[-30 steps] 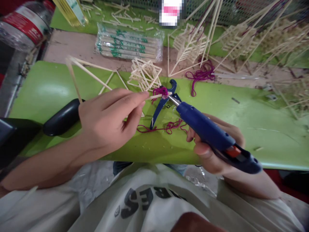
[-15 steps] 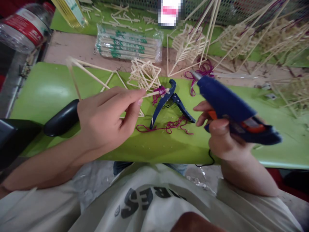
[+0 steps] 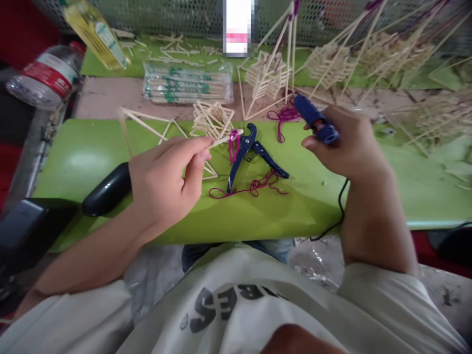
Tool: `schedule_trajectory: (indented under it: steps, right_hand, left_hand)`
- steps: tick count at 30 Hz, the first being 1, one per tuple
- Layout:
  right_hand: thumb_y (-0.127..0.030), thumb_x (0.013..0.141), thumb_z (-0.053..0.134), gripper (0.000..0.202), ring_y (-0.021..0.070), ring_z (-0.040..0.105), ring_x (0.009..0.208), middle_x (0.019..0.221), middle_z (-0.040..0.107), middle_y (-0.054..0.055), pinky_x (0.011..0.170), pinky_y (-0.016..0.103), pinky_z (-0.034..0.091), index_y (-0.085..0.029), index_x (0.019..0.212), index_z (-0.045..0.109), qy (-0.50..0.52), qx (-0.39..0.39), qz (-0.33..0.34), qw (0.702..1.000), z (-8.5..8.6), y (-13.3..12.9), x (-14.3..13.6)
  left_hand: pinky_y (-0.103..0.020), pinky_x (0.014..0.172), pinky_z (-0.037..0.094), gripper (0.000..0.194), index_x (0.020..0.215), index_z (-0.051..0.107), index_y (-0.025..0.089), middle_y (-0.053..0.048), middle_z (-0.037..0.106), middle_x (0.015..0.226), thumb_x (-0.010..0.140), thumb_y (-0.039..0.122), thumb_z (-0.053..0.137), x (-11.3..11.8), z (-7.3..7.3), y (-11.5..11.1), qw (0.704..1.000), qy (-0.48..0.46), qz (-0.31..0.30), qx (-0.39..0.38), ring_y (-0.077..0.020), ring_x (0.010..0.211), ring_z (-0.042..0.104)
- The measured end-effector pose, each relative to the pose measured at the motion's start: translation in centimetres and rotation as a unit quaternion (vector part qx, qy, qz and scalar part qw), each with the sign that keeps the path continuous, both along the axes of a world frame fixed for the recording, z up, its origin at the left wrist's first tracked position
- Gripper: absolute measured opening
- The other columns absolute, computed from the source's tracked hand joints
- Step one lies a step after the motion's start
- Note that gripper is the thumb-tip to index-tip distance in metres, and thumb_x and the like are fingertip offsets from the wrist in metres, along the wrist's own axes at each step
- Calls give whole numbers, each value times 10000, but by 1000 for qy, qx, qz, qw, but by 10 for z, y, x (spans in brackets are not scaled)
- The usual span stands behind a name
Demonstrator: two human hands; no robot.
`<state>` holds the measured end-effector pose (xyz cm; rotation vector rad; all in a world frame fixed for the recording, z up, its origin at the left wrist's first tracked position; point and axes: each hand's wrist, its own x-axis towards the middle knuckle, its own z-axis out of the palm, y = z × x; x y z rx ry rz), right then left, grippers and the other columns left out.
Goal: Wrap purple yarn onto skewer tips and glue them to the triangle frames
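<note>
Between thumb and forefinger, my left hand (image 3: 165, 177) pinches a thin wooden stick (image 3: 221, 141) whose far end is wrapped in purple string (image 3: 233, 142). My right hand (image 3: 346, 142) is closed round a blue hot glue gun (image 3: 313, 117), its nozzle pointing away from me to the upper left. Under the stick's tip lies a dark blue cutter (image 3: 239, 160) with its handles spread. A loose length of purple string (image 3: 258, 186) trails below it. Just beyond my left hand stands a small lattice of sticks (image 3: 213, 119), joined to a larger stick frame (image 3: 143, 118).
A plastic-wrapped bundle of sticks (image 3: 188, 84) lies behind. Several stick structures (image 3: 269, 76) stand along the back right. A bottle of yellow liquid (image 3: 98, 37) and a red-labelled bottle (image 3: 47, 76) are at far left. A black rounded object (image 3: 108, 189) sits beside my left wrist.
My right hand has moved away from me and turned the glue gun, so its nozzle is farther back by the purple string bundle. My left hand keeps hold of the stick.
</note>
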<state>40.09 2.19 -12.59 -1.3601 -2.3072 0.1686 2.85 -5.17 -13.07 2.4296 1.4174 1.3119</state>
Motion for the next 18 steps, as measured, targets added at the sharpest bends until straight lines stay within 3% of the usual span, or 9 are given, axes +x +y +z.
schedule_trajectory:
  steps: [5, 10, 14, 18]
  right_hand:
    - [-349, 776, 878, 361, 203, 523, 838, 960, 585, 53, 768, 386, 408, -249, 955, 581, -4, -54, -19, 998, -31, -13, 35]
    - [-362, 727, 798, 337, 209, 485, 797, 942, 557, 44, 749, 398, 417, -259, 963, 581, 22, -74, -50, 996, -64, -24, 81]
    - [-418, 732, 786, 307, 220, 505, 809, 907, 588, 47, 780, 410, 444, -253, 940, 631, 23, -119, -43, 992, -71, -19, 99]
    - [-470, 694, 823, 343, 179, 550, 809, 869, 647, 34, 816, 380, 466, -213, 896, 723, 16, -140, -48, 989, -67, -16, 98]
  left_hand:
    - [-250, 803, 628, 240, 1258, 813, 241, -11, 869, 1025, 1097, 178, 648, -1, -1, -2, 1000, -6, -13, 9, -152, 889, 835]
    - [-266, 773, 616, 237, 1271, 806, 253, -8, 864, 1023, 1116, 226, 629, -3, -4, -1, 1000, 10, -16, 2, -156, 848, 820]
    - [-286, 756, 606, 253, 1273, 805, 250, -15, 868, 1015, 1111, 218, 613, -4, -5, 4, 998, 34, -32, 35, -177, 866, 821]
    - [-311, 746, 601, 296, 1292, 803, 262, -42, 868, 1017, 1105, 203, 581, -6, -7, 9, 993, 69, -34, 93, -201, 895, 827]
